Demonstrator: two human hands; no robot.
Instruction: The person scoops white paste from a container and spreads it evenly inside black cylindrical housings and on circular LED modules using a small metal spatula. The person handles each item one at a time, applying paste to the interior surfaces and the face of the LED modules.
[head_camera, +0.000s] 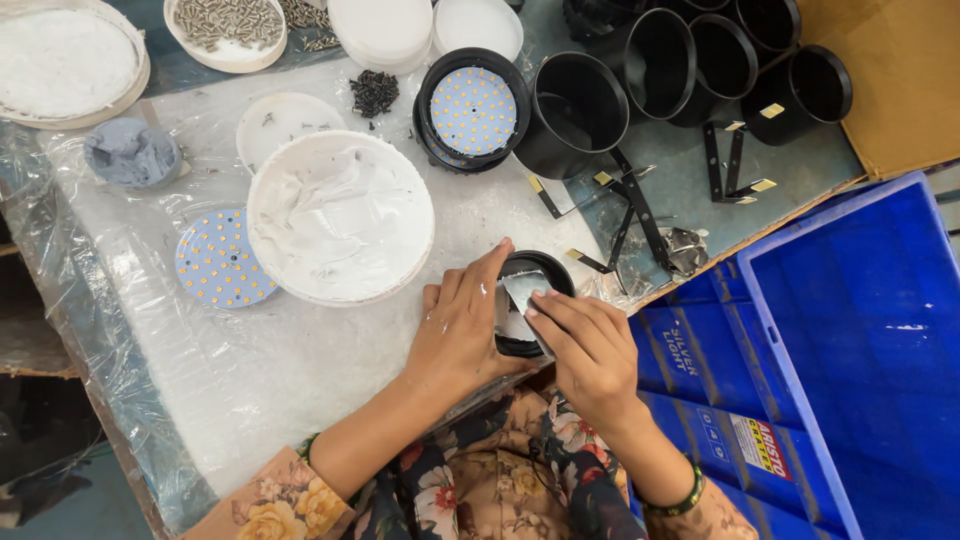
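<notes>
your left hand (462, 335) wraps around the left side of a small black lamp housing (540, 270) that sits at the near edge of the plastic-covered table (250, 390), with the fingers curled over its rim in a firm grasp. your right hand (590, 355) pinches a small flat metal scraper (524, 290), smeared with white paste, and holds its blade down inside the open mouth of the housing; the grip on the scraper is closed. the housing stands upright between both hands, with white paste visible inside it. just beyond your left hand stands a large white bowl of white paste (340, 215), and a round led board (218, 260) with yellow chips lies flat on the table, partly tucked under the bowl's left side. farther back, a second black housing with an led board fitted in it (472, 110) sits facing up, and a small pile of black screws (374, 92) lies just to its left. a row of empty black housings with spring clips (640, 80) lies tipped on its side across the back right of the table. a dish of silver screws (226, 25) sits at the far edge. a blue plastic crate (860, 340) stands to your right, below table level. a green bangle (680, 498) sits on your right wrist.
</notes>
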